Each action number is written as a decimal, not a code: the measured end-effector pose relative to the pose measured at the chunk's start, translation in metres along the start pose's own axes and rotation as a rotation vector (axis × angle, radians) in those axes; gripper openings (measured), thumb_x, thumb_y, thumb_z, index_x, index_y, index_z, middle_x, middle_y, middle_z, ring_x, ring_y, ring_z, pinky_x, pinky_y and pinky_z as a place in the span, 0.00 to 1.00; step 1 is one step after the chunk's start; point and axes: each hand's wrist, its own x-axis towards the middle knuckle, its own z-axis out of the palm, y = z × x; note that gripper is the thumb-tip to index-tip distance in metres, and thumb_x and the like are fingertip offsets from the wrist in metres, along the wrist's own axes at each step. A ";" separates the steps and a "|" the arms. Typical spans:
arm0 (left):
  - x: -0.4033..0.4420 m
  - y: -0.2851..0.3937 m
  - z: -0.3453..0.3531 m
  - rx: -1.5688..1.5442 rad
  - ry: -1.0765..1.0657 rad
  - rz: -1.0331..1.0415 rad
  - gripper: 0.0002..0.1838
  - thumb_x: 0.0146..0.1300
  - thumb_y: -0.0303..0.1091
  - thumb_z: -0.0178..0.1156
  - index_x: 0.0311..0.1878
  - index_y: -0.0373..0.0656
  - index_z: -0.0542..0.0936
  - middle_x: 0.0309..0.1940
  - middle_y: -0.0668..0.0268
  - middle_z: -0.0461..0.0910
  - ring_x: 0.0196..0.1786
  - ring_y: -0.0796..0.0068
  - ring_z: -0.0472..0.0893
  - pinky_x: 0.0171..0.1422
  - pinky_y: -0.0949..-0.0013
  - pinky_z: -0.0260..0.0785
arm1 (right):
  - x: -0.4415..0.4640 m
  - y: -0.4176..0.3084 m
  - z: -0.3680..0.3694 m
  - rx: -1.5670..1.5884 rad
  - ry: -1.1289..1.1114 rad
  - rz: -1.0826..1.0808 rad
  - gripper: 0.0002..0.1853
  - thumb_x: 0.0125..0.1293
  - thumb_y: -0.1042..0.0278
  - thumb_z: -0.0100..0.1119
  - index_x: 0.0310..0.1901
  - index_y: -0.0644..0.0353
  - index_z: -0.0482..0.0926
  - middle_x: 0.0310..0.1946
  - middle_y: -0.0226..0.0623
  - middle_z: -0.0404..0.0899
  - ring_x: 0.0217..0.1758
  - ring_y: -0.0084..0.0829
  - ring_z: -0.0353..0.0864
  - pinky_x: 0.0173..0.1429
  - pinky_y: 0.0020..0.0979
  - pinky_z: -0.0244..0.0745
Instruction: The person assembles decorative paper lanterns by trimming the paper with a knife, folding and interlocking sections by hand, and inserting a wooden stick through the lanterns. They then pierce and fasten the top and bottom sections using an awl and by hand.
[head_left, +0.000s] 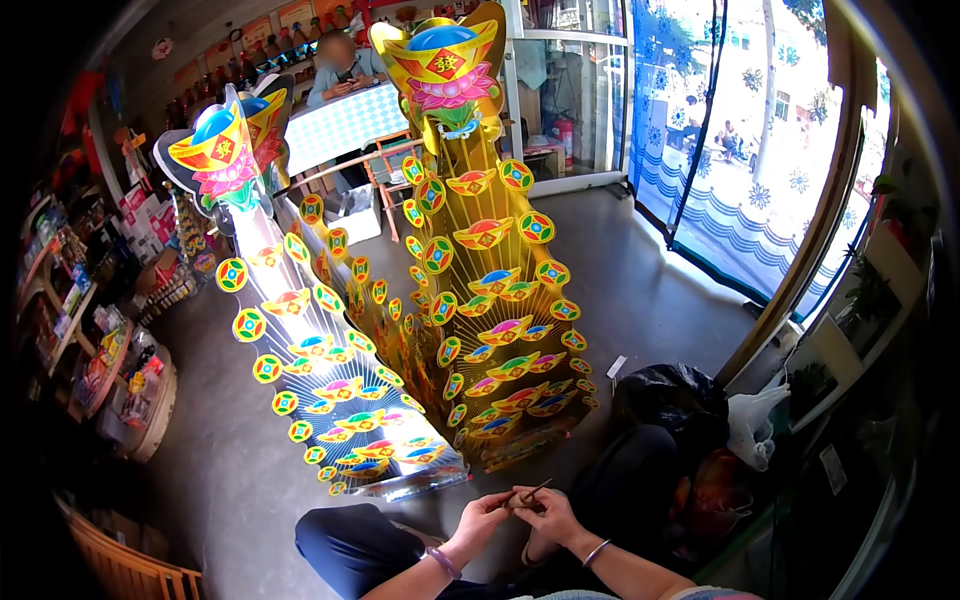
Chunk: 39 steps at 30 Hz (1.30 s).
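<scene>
Low in the view, my left hand (484, 522) and my right hand (552, 517) meet in front of my lap, fingers pinched together. Between the fingertips is a small brown piece (519, 499) with a thin dark stick-like end pointing up and right; its kind is too small to make out. Both hands appear to grip it. A purple bangle circles my left wrist and a silver one my right. Just beyond my hands stand tall gold paper decorations (500, 330) and a silvery one (330, 370), printed with coins and ingots and topped by lotus-and-ingot shapes.
Black plastic bag (672, 398) and white bag (757, 420) lie at my right. Shelves of goods (75, 320) line the left side. A person (345, 75) is behind a checked table (345, 128) at the back. Patterned blue curtains (650, 130) hang by the glass doorway.
</scene>
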 end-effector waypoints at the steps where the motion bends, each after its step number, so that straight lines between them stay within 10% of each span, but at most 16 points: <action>1: 0.000 0.001 0.000 0.002 0.001 -0.001 0.22 0.56 0.19 0.53 0.56 0.30 0.74 0.46 0.60 0.79 0.48 0.76 0.77 0.56 0.77 0.67 | 0.000 0.000 0.000 0.001 0.001 -0.005 0.12 0.55 0.72 0.65 0.40 0.66 0.80 0.49 0.35 0.80 0.39 0.25 0.81 0.42 0.25 0.77; 28: 0.004 -0.004 -0.002 -0.039 -0.015 0.036 0.21 0.58 0.20 0.53 0.56 0.30 0.74 0.47 0.61 0.79 0.48 0.76 0.77 0.53 0.76 0.68 | 0.001 0.005 0.002 -0.040 -0.010 0.012 0.11 0.54 0.73 0.66 0.40 0.65 0.80 0.46 0.37 0.81 0.42 0.25 0.81 0.44 0.24 0.78; 39: 0.004 -0.003 -0.005 -0.015 0.034 -0.022 0.17 0.64 0.27 0.55 0.55 0.32 0.74 0.45 0.62 0.78 0.47 0.76 0.77 0.50 0.75 0.70 | 0.011 -0.122 -0.114 -0.368 0.671 -0.509 0.13 0.56 0.78 0.60 0.45 0.61 0.76 0.42 0.40 0.78 0.47 0.35 0.77 0.54 0.32 0.71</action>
